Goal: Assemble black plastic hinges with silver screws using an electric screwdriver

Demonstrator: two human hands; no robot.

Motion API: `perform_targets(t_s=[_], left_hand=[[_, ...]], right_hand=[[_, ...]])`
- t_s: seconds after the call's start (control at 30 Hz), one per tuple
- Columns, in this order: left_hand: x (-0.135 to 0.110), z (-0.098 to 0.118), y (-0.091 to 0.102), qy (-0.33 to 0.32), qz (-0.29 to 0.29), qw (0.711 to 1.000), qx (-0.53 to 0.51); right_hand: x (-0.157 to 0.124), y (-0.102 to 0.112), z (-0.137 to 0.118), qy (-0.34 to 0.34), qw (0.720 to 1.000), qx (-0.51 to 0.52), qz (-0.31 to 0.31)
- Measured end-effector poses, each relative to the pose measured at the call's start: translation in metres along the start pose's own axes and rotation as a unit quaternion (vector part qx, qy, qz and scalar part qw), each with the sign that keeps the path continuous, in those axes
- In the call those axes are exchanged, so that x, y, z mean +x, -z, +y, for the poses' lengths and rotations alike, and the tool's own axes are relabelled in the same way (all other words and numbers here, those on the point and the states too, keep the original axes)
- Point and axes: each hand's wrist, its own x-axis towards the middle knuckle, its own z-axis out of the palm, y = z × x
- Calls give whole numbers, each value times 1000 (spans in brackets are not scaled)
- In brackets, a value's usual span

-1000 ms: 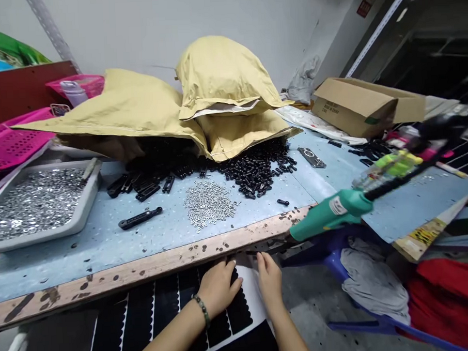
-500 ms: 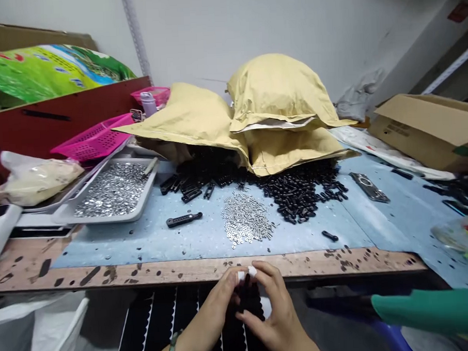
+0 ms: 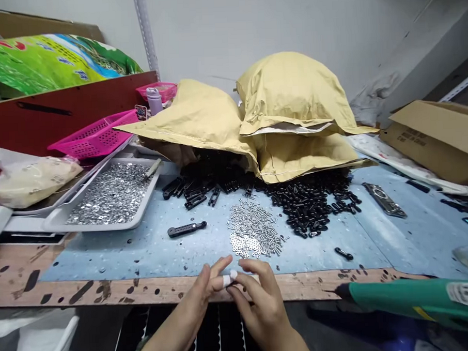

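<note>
My left hand (image 3: 198,300) is at the bench's front edge, its fingers stretched out toward the pile of small silver pins and rings (image 3: 255,229). White tape wraps one of its fingers. My right hand (image 3: 258,297) meets it from the right, thumb and fingers drawn together at the taped fingertips. A small dark bit shows between the hands, too hidden to name. Beyond them a black slotted arm piece (image 3: 187,229) lies on the blue mat (image 3: 144,257). To the right is a single short black link (image 3: 343,254), in front of the heap of black links (image 3: 307,203).
A green power driver (image 3: 410,299) points in from the right, near my right hand. At left stands a white tray (image 3: 100,227) of silver washers. Yellow sacks (image 3: 292,98) sit at the back, a cardboard box (image 3: 430,143) at right. Black scalloped strips (image 3: 210,334) lie below the bench.
Both hands have risen from over the black strips to the bench edge, and their fingertips now meet. My left fingers have straightened. The view has shifted, bringing the green driver further in.
</note>
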Motion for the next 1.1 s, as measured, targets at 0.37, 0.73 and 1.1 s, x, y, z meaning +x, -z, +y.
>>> perform_targets(t_s=[0.37, 0.73, 1.1], left_hand=[[50, 12, 111, -162, 306, 754, 558], [1, -33, 59, -173, 243, 833, 466], [-3, -43, 68, -192, 260, 853, 410]], right_hand=[[16, -11, 20, -342, 920, 191, 20], [35, -61, 22, -432, 843, 315, -67], [41, -69, 13, -373, 900, 209, -88]])
